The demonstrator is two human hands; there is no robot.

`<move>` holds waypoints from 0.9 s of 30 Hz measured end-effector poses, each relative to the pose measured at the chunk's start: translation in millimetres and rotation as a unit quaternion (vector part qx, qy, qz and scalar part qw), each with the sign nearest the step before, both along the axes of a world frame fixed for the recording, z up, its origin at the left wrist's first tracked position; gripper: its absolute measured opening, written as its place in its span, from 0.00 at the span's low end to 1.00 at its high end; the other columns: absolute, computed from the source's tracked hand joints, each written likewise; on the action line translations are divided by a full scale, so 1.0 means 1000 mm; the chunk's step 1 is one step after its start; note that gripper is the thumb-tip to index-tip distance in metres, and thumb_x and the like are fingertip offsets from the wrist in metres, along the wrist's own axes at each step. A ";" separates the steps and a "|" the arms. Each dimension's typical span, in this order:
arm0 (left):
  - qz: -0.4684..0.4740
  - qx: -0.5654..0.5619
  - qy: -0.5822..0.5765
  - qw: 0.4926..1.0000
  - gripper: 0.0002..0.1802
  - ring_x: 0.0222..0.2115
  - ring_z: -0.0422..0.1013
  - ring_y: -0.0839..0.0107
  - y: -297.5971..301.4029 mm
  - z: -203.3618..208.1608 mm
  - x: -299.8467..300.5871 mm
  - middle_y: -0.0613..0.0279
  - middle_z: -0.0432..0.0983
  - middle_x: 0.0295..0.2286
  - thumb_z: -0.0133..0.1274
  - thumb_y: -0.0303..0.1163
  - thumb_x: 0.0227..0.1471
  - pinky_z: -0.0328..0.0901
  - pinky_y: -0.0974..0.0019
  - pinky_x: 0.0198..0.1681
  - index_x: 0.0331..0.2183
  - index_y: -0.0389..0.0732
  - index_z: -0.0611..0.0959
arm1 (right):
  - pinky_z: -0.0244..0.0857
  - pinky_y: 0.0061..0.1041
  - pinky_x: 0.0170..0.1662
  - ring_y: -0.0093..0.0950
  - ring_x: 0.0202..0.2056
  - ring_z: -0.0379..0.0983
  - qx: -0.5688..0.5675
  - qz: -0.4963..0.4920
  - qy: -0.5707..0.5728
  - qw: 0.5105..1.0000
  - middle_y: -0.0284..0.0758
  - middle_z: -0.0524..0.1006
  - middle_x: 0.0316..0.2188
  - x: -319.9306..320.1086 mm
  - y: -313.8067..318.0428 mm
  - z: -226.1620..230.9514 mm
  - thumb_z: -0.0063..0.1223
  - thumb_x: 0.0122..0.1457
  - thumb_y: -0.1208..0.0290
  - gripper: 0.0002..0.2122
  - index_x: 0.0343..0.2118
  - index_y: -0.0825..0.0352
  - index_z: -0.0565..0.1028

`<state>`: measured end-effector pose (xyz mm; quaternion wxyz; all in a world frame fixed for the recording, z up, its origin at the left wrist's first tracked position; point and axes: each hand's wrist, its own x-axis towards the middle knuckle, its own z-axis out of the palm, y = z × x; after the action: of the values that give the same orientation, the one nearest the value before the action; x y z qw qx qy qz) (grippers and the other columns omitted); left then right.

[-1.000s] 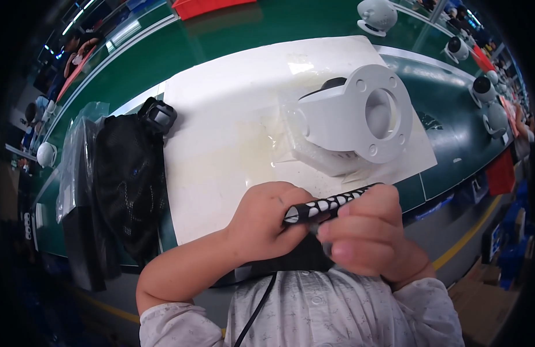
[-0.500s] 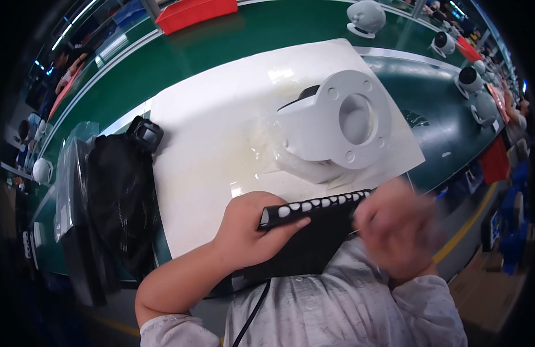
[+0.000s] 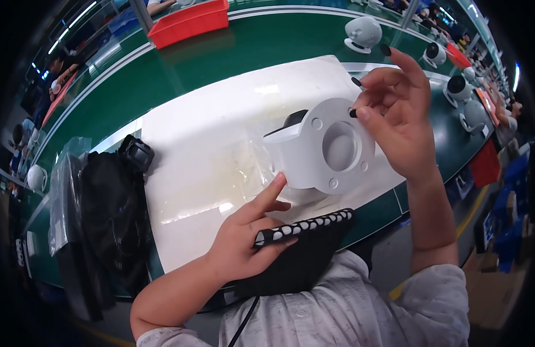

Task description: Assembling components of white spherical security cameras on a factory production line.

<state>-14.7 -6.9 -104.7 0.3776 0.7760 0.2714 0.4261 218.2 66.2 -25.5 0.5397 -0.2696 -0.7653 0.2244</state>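
A white rounded camera-like device [image 3: 282,159] lies on its side, its flat ring base [image 3: 364,144] facing me. Four shallow round recesses surround the base's central hole. My left hand [image 3: 239,246] grips a black sheet [image 3: 296,260] between thumb and fingers, while its index fingertip touches the device's lower left side. White round spots line the sheet's upper edge. My right hand [image 3: 403,124] is raised beside the base. Small black round pads [image 3: 385,50] sit at its fingertips, one of them [image 3: 353,113] by the thumb tip.
A white board [image 3: 192,144] lies under the device on the green bench [image 3: 250,43]. At left are a black mesh bag [image 3: 114,208], a black strapped gadget [image 3: 136,152] and clear plastic [image 3: 62,196]. Farther off stand a red bin [image 3: 189,22] and similar white devices [image 3: 363,34]. People work nearby.
My right hand has risen from the black sheet to beside the base, carrying black round pads. My left index finger has stretched out to the device. The whole view has shifted slightly.
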 end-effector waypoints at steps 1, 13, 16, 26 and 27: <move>-0.002 0.001 -0.001 1.000 0.07 0.36 0.69 0.60 0.000 0.001 0.000 0.46 0.52 0.51 0.56 0.22 0.34 0.65 0.67 0.35 0.21 0.35 0.74 | 0.59 0.15 0.32 0.19 0.30 0.66 -0.005 -0.009 -0.013 1.000 0.35 0.67 0.34 0.000 -0.001 0.003 0.44 0.47 0.87 0.28 0.52 0.61 0.52; 0.012 0.017 0.018 1.000 0.11 0.32 0.70 0.61 0.001 0.001 0.002 0.45 0.54 0.50 0.57 0.23 0.33 0.66 0.68 0.33 0.20 0.35 0.69 | 0.68 0.26 0.35 0.38 0.35 0.72 0.238 -0.007 -0.278 0.931 0.49 0.70 0.38 -0.004 -0.012 0.026 0.38 0.49 0.88 0.22 0.49 0.63 0.57; 0.016 0.030 0.014 0.999 0.10 0.32 0.70 0.61 0.001 0.001 0.003 0.45 0.54 0.50 0.57 0.23 0.34 0.66 0.68 0.33 0.20 0.35 0.70 | 0.68 0.26 0.36 0.41 0.37 0.71 0.236 -0.023 -0.329 0.914 0.50 0.70 0.38 -0.003 -0.021 0.027 0.38 0.48 0.88 0.24 0.49 0.61 0.57; 0.016 0.022 0.024 0.999 0.10 0.32 0.71 0.62 -0.002 0.001 0.002 0.46 0.54 0.51 0.56 0.23 0.34 0.66 0.68 0.33 0.23 0.34 0.73 | 0.54 0.27 0.47 0.28 0.38 0.64 0.149 -0.062 -0.173 0.972 0.37 0.67 0.31 -0.003 -0.014 0.020 0.48 0.43 0.86 0.31 0.52 0.69 0.50; 0.017 0.018 0.016 1.000 0.10 0.32 0.71 0.62 0.000 0.001 0.002 0.47 0.54 0.51 0.56 0.23 0.34 0.66 0.68 0.33 0.24 0.34 0.73 | 0.52 0.26 0.48 0.25 0.36 0.62 0.112 -0.023 -0.145 0.983 0.34 0.64 0.28 -0.009 -0.008 0.019 0.45 0.45 0.85 0.28 0.51 0.68 0.51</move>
<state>-13.0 -7.3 -104.0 0.3515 0.7849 0.2827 0.4248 209.6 58.5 -6.5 0.4546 -0.2549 -0.8494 0.0833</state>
